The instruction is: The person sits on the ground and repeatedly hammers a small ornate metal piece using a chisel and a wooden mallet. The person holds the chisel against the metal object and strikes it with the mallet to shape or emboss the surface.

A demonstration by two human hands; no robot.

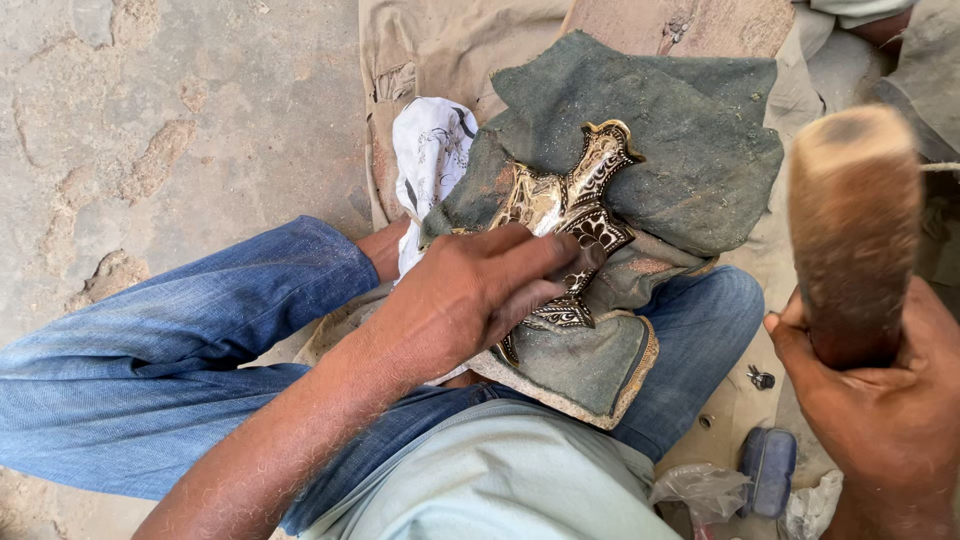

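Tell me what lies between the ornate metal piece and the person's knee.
In the head view, a dark green cloth pad lies under the ornate metal piece, over the jeans.

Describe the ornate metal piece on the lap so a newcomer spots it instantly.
Start at the grey-green cloth spread over the person's blue-jeaned knees. On it lies the ornate metal piece, with the fingers of the left hand pressed on its lower part. It is the only shiny thing there: brassy, with scalloped edges and dark floral inlay, unlike the dull cloth and the patterned white rag beside it.
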